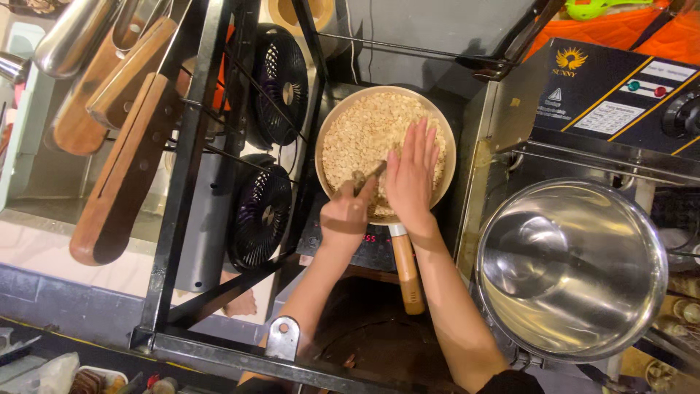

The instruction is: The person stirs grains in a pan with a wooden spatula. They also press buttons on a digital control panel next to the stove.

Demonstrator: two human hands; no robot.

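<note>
Looking down past a black metal frame (182,182) along the bottom and left of the picture, the view takes in a cramped, dark cooking corner. At lower right a shiny steel bowl (572,270), round and smooth, sits beside a black machine (620,95) with dials at upper right. Two bare forearms rise from the bottom centre. Between them a wooden handle (407,273) runs nearly straight up the frame, its free end toward the bottom and its other end joining the pan (386,155) at centre. The pan is round, pale cream, and sits on a dark cooktop (364,244) with a red display. It is filled with grain (364,135), small, beige and dry-looking. The left hand (348,215) is closed in a fist on a small utensil (368,177) at the pan's near rim. The right hand (410,179) lies flat, fingers (426,146) spread wide over the grain, gripping nothing. Left of the pan two round black fans (273,146) hang on the frame; at upper left hang wooden-handled tools (120,146).
</note>
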